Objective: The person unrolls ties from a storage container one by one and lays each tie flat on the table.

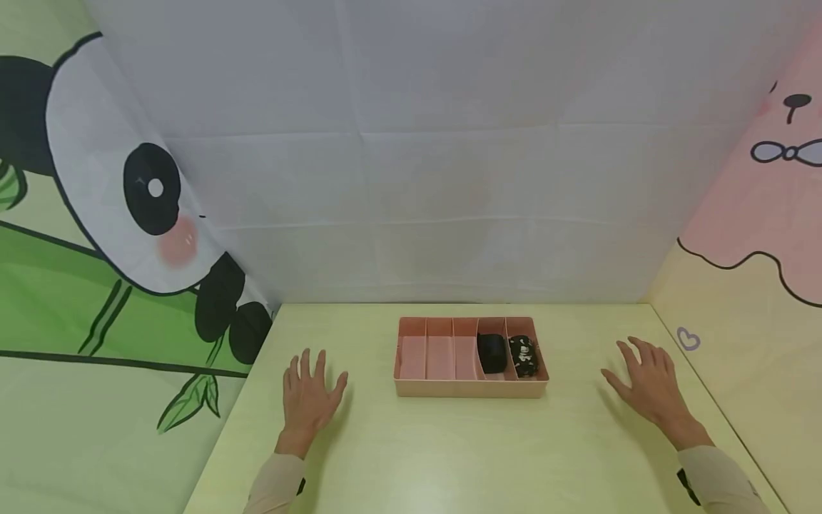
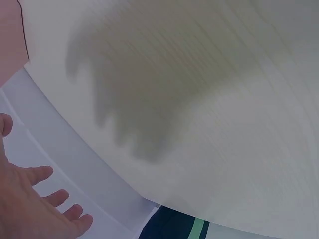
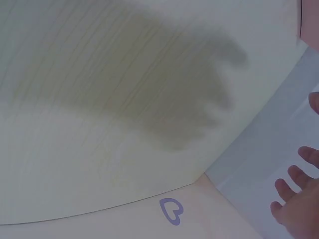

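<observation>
A pink box [image 1: 472,388] with several side-by-side compartments sits toward the back of the table. Its rightmost compartment contains a black bundle with a white pattern [image 1: 523,356]; a plain black bundle [image 1: 491,354] lies in the one beside it. To the left of the box, my left hand [image 1: 308,400] hovers over the table with fingers spread, holding nothing. My right hand [image 1: 651,385] is likewise spread and bare on the far side, near the table's right edge. In the left wrist view, the left hand [image 2: 37,204] shows at the lower left; the right hand [image 3: 301,199] appears lower right in its own wrist view.
The pale yellow table [image 1: 424,457] meets a white cloth wall [image 1: 449,178] at the back. A panda-printed sheet [image 1: 96,214] hangs on the left, and a pink and cream printed sheet [image 1: 758,235] on the right. Hand shadows fall on the tabletop.
</observation>
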### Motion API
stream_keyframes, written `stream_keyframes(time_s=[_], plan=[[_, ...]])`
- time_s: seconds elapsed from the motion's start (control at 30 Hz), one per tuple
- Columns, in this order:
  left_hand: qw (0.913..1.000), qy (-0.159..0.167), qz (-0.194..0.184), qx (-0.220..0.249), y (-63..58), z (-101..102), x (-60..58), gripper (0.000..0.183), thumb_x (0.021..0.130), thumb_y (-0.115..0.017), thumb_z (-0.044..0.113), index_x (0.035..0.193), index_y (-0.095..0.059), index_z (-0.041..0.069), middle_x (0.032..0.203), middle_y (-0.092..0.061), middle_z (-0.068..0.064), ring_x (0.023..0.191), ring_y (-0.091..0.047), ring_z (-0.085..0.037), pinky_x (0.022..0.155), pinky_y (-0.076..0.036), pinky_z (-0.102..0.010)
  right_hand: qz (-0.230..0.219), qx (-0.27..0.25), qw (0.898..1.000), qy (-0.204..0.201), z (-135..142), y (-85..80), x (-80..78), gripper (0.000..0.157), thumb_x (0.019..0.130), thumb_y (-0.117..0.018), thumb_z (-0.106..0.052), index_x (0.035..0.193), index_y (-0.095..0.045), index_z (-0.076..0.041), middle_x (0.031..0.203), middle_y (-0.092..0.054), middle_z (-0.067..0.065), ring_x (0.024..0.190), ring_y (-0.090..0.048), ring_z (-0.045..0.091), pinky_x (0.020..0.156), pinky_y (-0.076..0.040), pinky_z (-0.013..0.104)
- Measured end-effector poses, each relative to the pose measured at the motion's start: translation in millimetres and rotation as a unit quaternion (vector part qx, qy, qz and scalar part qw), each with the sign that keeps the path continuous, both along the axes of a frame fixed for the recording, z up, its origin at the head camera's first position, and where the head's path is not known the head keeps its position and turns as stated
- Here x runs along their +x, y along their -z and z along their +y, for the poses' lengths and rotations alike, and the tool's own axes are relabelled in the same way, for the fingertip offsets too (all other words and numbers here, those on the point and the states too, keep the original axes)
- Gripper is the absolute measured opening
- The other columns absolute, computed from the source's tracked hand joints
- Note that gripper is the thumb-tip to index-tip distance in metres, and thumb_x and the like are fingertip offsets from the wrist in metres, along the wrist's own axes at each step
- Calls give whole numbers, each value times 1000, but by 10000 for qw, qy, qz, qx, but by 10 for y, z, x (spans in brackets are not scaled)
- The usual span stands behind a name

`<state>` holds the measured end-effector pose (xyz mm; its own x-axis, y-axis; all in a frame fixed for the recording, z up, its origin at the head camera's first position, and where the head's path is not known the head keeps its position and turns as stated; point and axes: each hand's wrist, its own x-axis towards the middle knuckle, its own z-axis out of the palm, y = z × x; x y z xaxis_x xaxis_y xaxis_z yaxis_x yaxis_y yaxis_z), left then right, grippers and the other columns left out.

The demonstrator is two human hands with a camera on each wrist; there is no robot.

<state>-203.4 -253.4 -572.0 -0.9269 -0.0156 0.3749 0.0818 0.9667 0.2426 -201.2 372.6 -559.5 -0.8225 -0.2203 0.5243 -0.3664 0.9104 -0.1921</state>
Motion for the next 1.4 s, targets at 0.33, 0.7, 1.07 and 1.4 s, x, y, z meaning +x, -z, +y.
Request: stream_keyframes(time_s=[0.33,0.7,1.07,1.4], plan=[[9994,-86,60,320,-28,34,-21,56,93,-52,46,127,-54,2,129,-47,-25,116,-42,-45,93,-33,-58,544,-501,9963,-449,-57,-7,-48,39,68,-76,0,103,-59,6,111,-54,29,100,-48,48,82,-34,61],[9975,-130,120,686,-43,121,-29,50,95,-50,43,123,-58,3,125,-52,-23,113,-46,-43,89,-37,-57,524,-835,9926,-715,-139,-45,-80,36,70,-73,6,103,-60,5,104,-56,25,98,-49,43,81,-36,50],[9943,-189,419,965,-21,186,-23,42,93,-55,37,116,-63,2,115,-57,-21,105,-50,-42,85,-39,-54,546,-922,9918,-696,-214,-23,-131,33,73,-72,3,104,-60,3,103,-58,21,97,-51,38,80,-36,46],[9914,-260,312,1240,-3,273,-55,40,95,-51,34,116,-63,2,115,-57,-20,106,-50,-39,87,-39,-52,467,-1126,9907,-612,-323,-50,-143,32,75,-71,3,106,-62,4,103,-59,19,98,-52,36,81,-36,45]])
